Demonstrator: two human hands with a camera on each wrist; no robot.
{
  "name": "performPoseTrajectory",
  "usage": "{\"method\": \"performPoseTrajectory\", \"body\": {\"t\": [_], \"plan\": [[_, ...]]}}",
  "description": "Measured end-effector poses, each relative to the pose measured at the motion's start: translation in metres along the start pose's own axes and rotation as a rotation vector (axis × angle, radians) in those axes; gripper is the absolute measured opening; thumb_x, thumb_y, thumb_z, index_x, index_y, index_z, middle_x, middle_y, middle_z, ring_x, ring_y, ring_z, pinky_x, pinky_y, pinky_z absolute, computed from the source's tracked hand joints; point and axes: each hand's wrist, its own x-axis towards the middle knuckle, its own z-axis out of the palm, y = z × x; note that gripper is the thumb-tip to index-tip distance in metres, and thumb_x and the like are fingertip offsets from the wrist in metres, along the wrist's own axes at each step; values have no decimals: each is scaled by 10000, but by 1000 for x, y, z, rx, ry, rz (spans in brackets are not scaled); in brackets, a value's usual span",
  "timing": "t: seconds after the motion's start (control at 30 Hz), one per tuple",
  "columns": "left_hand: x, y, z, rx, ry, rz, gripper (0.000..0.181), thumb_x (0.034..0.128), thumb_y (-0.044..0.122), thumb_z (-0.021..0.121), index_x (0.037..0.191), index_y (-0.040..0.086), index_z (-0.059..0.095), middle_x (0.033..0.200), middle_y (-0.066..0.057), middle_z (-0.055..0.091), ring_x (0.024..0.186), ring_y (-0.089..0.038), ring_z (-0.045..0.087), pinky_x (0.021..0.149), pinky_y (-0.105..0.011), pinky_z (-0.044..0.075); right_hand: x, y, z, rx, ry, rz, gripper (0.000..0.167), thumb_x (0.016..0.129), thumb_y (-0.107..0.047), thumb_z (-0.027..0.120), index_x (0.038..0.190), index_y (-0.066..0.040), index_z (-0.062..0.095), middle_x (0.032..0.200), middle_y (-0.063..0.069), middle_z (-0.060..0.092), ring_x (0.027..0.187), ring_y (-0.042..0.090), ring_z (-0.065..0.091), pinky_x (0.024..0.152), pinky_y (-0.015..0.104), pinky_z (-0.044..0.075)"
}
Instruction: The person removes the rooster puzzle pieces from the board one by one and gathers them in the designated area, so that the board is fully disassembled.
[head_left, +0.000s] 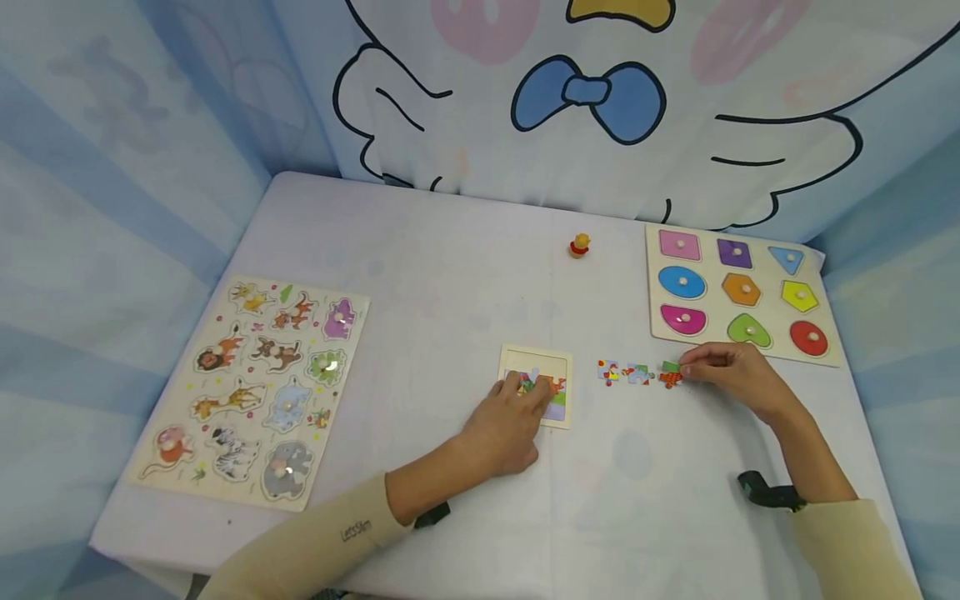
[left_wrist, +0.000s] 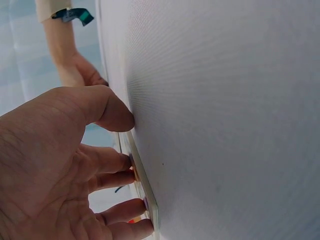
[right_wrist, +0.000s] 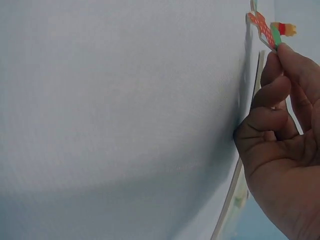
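Note:
A small wooden frame puzzle (head_left: 536, 350) lies mid-table with a partly filled picture. The left hand (head_left: 504, 427) rests on it, fingertips on the pieces; in the left wrist view the fingers of this hand (left_wrist: 65, 160) lie spread on the frame's face (left_wrist: 145, 185). To the right, the right hand (head_left: 738, 379) pinches a green and red-orange puzzle piece (head_left: 670, 376) between thumb and finger. The right wrist view shows this piece (right_wrist: 265, 31) tilted at the fingertips of the right hand (right_wrist: 285, 115). Two loose pieces (head_left: 608, 372) (head_left: 638, 374) lie left of it.
A wooden board with animal pieces (head_left: 247, 392) lies at the left. At the back right lies a board of coloured shapes (head_left: 742, 289), close beyond the right hand. A small red and yellow figure (head_left: 580, 245) stands toward the back. Curtains surround the table.

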Motion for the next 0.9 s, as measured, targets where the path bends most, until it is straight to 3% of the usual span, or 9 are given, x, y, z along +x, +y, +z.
{"method": "performPoseTrajectory", "body": {"t": [0.23, 0.6, 0.9], "plan": [[0, 0, 2, 0, 12, 1, 606, 895, 403, 569, 1406, 79, 543, 1460, -42, 360, 1142, -339, 429, 989, -392, 425, 3, -2, 3, -119, -6, -26, 327, 911, -352, 720, 1106, -90, 742, 986, 68, 707, 918, 247, 593, 721, 209, 503], [-1, 0, 3, 0, 71, 5, 562, 864, 413, 599, 1306, 66, 621, 1362, -23, 383, 1053, -321, 425, 929, -384, 444, 4, -2, 12, -194, 27, -110, 199, 929, -246, 713, 1060, -100, 745, 933, 49, 679, 870, 250, 556, 693, 197, 490], [-1, 1, 3, 11, 69, 8, 550, 864, 404, 587, 1296, 66, 628, 1370, -31, 388, 1032, -320, 421, 903, -378, 441, 3, -4, 16, -250, 65, -127, 127, 911, -149, 727, 1022, -93, 752, 865, 37, 639, 825, 245, 524, 660, 207, 464]]}}
